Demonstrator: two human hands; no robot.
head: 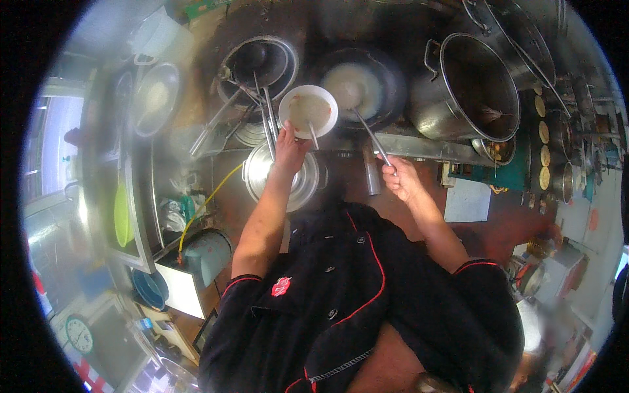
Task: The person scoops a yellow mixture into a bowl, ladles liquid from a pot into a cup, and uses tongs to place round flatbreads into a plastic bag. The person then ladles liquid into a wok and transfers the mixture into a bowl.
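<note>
My left hand [294,147] grips the near rim of a white bowl [297,96], tilted so its inside faces up at me. Pale cloudy liquid with reddish bits lies in the bowl, and a spoon [313,133] leans over its near edge. In my right hand [400,177] is the metal handle of a ladle [372,137]. Its head is down in a dark wok [397,91], hidden by whitish liquid [363,81]. The bowl is held just left of the wok, overlapping its left edge in view.
Left of the bowl, a metal pot [290,54] carries several long-handled utensils. A lidded metal pot [307,189] sits below my left forearm. A tall stockpot [437,115] stands right of the wok. A yellow hose [209,196] runs down to a gas cylinder [211,255].
</note>
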